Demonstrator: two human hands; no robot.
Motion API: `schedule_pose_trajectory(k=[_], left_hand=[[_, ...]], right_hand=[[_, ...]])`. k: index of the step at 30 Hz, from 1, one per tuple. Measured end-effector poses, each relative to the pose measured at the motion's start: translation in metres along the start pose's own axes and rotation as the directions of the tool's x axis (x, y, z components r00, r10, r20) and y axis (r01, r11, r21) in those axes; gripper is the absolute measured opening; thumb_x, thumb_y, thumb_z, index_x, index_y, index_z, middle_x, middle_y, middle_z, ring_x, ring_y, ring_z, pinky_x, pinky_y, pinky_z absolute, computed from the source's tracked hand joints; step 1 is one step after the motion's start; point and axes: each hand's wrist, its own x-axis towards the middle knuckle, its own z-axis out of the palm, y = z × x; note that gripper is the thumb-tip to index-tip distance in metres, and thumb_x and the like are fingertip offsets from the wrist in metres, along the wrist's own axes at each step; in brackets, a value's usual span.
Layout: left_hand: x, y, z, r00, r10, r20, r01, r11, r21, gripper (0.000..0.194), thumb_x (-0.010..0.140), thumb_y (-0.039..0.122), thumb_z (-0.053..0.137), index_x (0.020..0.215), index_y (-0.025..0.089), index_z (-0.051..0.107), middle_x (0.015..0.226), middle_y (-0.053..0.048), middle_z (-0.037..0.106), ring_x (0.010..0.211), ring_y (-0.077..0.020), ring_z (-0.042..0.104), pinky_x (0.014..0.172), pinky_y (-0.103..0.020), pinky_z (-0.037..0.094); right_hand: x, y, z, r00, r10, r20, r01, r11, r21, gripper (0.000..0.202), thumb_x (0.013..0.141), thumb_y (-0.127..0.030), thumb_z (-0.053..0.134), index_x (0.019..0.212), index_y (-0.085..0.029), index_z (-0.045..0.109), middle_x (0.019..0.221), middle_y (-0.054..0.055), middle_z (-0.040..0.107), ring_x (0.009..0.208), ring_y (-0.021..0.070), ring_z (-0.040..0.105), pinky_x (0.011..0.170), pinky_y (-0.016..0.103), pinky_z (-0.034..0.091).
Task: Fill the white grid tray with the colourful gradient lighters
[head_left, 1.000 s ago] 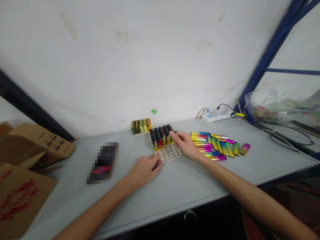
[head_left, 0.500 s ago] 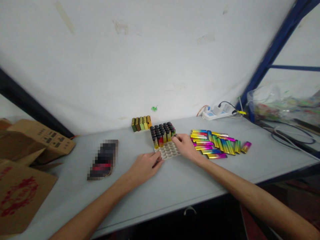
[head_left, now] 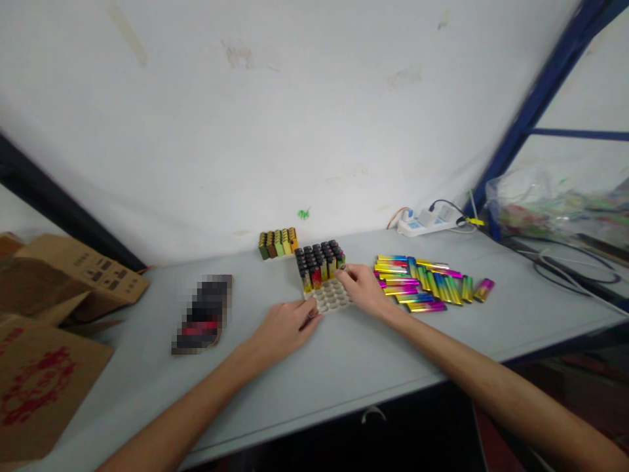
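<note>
Several black-topped lighters (head_left: 322, 262) stand upright in the rear part of a pale tray (head_left: 334, 297), whose front holes are bare. At the tray's front left corner rests my left hand (head_left: 291, 328), its fingers closed on the tray's edge. My right hand (head_left: 362, 286) is at the tray's right side, thumb and fingers pinched by the front row of lighters; what they hold is too small to make out. To the right lie several shiny multicoloured sleeves (head_left: 417, 282) in a loose pile.
Behind stands a block of yellow and green lighters (head_left: 278, 243). A pixelated dark object (head_left: 204, 314) lies left. Cardboard boxes (head_left: 49, 387) fill the left side; a power strip (head_left: 430, 221) sits by the wall, with cables and plastic bags (head_left: 550, 203) at right.
My right hand has shifted very slightly to the left. My left hand and the tray have stayed where they were.
</note>
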Motion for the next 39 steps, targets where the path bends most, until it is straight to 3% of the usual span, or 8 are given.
schedule_pose_trajectory(k=[12,16,19,22,26,28,32,39], left_hand=[[0.0,-0.001,0.001,1.0,0.002,0.013,-0.002,1.0,0.01,0.015,0.102,0.032,0.051,0.093,0.022,0.056,0.075,0.0,0.066,0.068,-0.0195,0.064,0.064,-0.027,0.041],[0.0,0.0,0.0,1.0,0.0,0.013,0.0,1.0,0.017,0.014,0.102,0.031,0.052,0.092,0.022,0.056,0.076,0.0,0.067,0.068,-0.0197,0.064,0.064,-0.028,0.042],[0.0,0.001,-0.001,1.0,0.0,0.012,0.0,1.0,0.021,0.016,0.102,0.032,0.051,0.091,0.022,0.056,0.075,0.0,0.066,0.067,-0.0191,0.064,0.064,-0.027,0.041],[0.0,0.001,-0.001,1.0,0.002,0.017,-0.002,1.0,0.024,0.017,0.103,0.033,0.051,0.091,0.022,0.056,0.076,0.0,0.066,0.067,-0.0186,0.063,0.063,-0.026,0.041],[0.0,0.0,-0.001,1.0,-0.001,0.023,0.0,1.0,0.028,0.016,0.103,0.032,0.05,0.092,0.022,0.057,0.076,0.0,0.066,0.067,-0.018,0.063,0.064,-0.026,0.041],[0.0,0.0,0.0,1.0,-0.005,0.022,0.004,1.0,0.031,0.017,0.103,0.032,0.051,0.092,0.022,0.057,0.075,0.0,0.066,0.067,-0.018,0.063,0.064,-0.026,0.041],[0.0,0.001,0.0,1.0,-0.007,0.025,0.006,0.999,0.038,0.018,0.103,0.033,0.05,0.091,0.022,0.057,0.074,0.001,0.066,0.067,-0.0177,0.063,0.064,-0.026,0.041],[0.0,0.0,0.001,1.0,-0.001,0.021,0.0,0.998,0.057,0.019,0.104,0.034,0.05,0.094,0.021,0.058,0.076,0.0,0.067,0.068,-0.0186,0.064,0.065,-0.028,0.041]], right_hand=[[0.001,0.002,0.001,1.0,-0.019,0.013,0.02,1.0,-0.021,0.031,0.088,-0.038,0.047,0.063,-0.022,0.041,0.059,-0.004,0.04,0.057,0.0124,0.038,0.054,0.027,0.023],[-0.001,-0.002,-0.002,0.998,-0.044,0.044,0.045,0.999,-0.011,0.037,0.094,-0.046,0.048,0.067,-0.022,0.044,0.06,-0.004,0.042,0.058,0.0128,0.039,0.055,0.027,0.026],[-0.004,-0.011,-0.009,0.988,-0.128,0.088,0.13,0.991,-0.021,0.034,0.098,-0.053,0.051,0.088,-0.021,0.054,0.07,-0.004,0.053,0.065,0.0149,0.048,0.061,0.026,0.034],[-0.004,-0.016,-0.017,0.967,-0.244,0.072,0.25,0.965,-0.084,0.028,0.103,-0.048,0.048,0.107,-0.021,0.054,0.085,0.0,0.061,0.076,0.0173,0.056,0.07,0.028,0.041],[0.002,-0.014,-0.026,0.894,-0.446,0.047,0.445,0.867,-0.223,0.022,0.105,-0.038,0.047,0.102,-0.02,0.059,0.099,0.008,0.063,0.09,0.0203,0.058,0.083,0.032,0.045],[0.005,-0.012,-0.029,0.871,-0.486,0.07,0.484,0.826,-0.289,0.024,0.104,-0.04,0.052,0.094,-0.02,0.061,0.093,0.007,0.063,0.085,0.0196,0.058,0.079,0.031,0.044],[0.008,-0.004,-0.029,0.912,-0.394,0.115,0.41,0.853,-0.323,0.031,0.103,-0.043,0.056,0.082,-0.02,0.058,0.071,0.0,0.06,0.063,0.0152,0.054,0.062,0.028,0.037],[0.014,0.008,-0.017,0.928,-0.319,0.193,0.371,0.843,-0.388,0.022,0.103,-0.034,0.058,0.086,-0.02,0.058,0.079,0.003,0.067,0.069,0.0174,0.06,0.065,0.027,0.038]])
